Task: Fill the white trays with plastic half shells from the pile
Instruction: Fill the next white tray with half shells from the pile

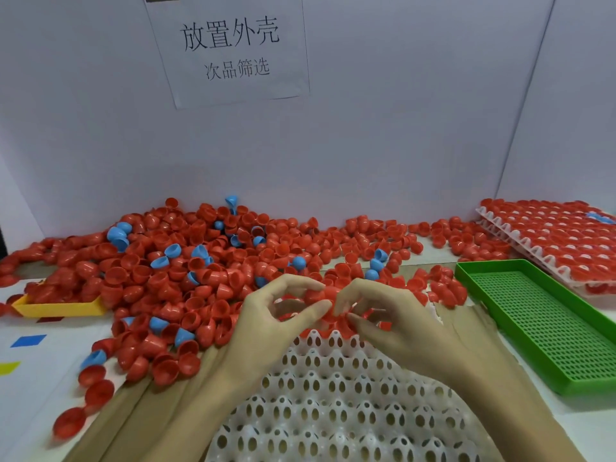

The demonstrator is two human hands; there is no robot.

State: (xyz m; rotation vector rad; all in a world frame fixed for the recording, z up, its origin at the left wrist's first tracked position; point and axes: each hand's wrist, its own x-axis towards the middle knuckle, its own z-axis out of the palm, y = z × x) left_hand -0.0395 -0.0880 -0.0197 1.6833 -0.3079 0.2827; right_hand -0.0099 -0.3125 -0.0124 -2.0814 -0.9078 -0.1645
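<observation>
A big pile of red half shells [186, 271], with a few blue ones mixed in, covers the back and left of the table. A white tray [336, 405] with rows of holed cups lies in front of me; red shells sit along its far edge. My left hand [266, 321] and my right hand [393, 318] meet over that far edge. Together their fingertips pinch a red half shell [321, 295] between them. Other shells under my right fingers are partly hidden.
A green perforated tray [546, 328] lies on the right. Behind it stand stacked white trays full of red shells [560, 241]. A yellow tray [63, 308] sits half buried at the left. A paper sign [230, 48] hangs on the white back wall.
</observation>
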